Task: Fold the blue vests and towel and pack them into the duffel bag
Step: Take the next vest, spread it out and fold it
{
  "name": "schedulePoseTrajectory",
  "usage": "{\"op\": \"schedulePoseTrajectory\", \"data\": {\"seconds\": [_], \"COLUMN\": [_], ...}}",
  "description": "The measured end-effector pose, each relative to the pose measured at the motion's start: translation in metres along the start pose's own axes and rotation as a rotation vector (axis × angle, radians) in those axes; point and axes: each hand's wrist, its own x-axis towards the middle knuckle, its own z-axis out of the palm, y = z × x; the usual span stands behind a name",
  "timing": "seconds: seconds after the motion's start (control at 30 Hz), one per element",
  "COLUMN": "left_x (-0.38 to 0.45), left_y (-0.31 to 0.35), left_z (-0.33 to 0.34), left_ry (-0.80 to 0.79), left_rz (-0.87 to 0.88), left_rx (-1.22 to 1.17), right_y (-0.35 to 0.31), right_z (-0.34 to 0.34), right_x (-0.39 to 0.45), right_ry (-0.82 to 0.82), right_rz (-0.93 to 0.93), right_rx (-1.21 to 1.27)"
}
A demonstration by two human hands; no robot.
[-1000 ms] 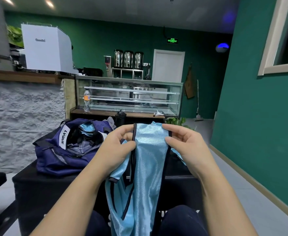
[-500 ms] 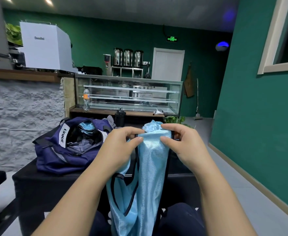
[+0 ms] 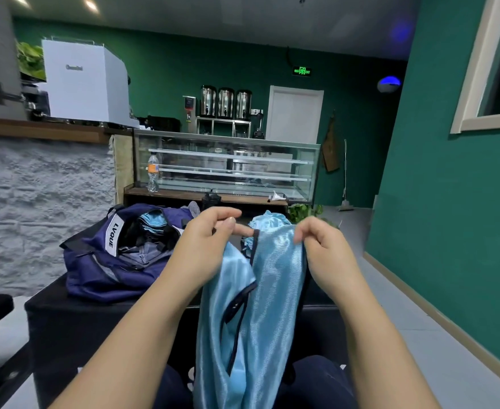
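Far left we see a grey stone-faced counter (image 3: 36, 202) w/ a white machine (image 3: 83, 84) on top. Next, on the black table (image 3: 65, 320), sits the navy duffel bag (image 3: 101, 261), unzipped, white "LVQUE" tab facing us; folded light-blue fabric (image 3: 153, 221) shows inside near the top, w/ grey stuff below it — can't tell if that's the towel. Behind the bag is a glass display case (image 3: 228, 169) w/ a water bottle (image 3: 153, 172) at its left end; three steel urns (image 3: 225, 101) stand on a shelf further back. Center-left, our left hand (image 3: 204, 249) is raised over the table edge, fingers curled, thumb and forefinger tips close together near the vest's dark trim; we can't tell for sure if they actually pinch it, but cloth drapes from under the palm. The blue vest (image 3: 272, 290) hangs between both hands, shiny, dark-edged, falling down to our lap, above the dark trousers (image 3: 316, 379). Just behind it, on the table, lies another crumpled light-blue piece (image 3: 268, 221). Center-right, our right hand (image 3: 328, 255) pinches the vest's top right edge, fingers bunched and curled down over the cloth. Past that, a potted plant (image 3: 305, 211), the white door (image 3: 294, 113), then the green wall (image 3: 449, 202) w/ a cream window frame (image 3: 473, 84) at far right.
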Motion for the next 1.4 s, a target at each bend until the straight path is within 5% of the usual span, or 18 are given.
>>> {"op": "schedulePoseTrajectory", "data": {"seconds": [0.2, 0.4, 0.63, 0.83, 1.03, 1.17, 1.27, 1.4], "left_x": [-0.001, -0.004, -0.008, -0.013, -0.015, -0.013, -0.01, -0.006], "left_y": [0.011, 0.011, 0.011, 0.023, 0.016, 0.019, 0.019, 0.01], "left_z": [-0.001, 0.006, -0.015, -0.01, -0.009, -0.003, -0.001, -0.001], "left_ry": [0.126, 0.079, -0.183, -0.411, -0.602, -0.452, -0.31, -0.124], "left_rz": [0.014, 0.089, 0.258, 0.159, 0.027, 0.125, 0.329, 0.556], "left_rx": [-0.218, -0.171, 0.499, -0.073, -0.11, 0.148, 0.494, 0.646], "right_y": [-0.019, -0.034, -0.013, -0.007, -0.005, -0.003, -0.007, -0.01], "right_z": [0.001, 0.006, 0.003, 0.007, 0.004, 0.003, 0.007, 0.01], "right_x": [-0.005, -0.013, 0.0, -0.001, 0.001, 0.001, 0.0, -0.002], "right_ry": [-0.184, -0.453, -0.156, -0.102, -0.03, -0.087, -0.127, -0.216], "right_rz": [0.098, -0.039, -0.086, -0.073, 0.101, 0.131, 0.08, 0.025], "right_rx": [-0.018, -0.228, -0.227, -0.164, 0.03, 0.081, 0.112, 0.236]}}
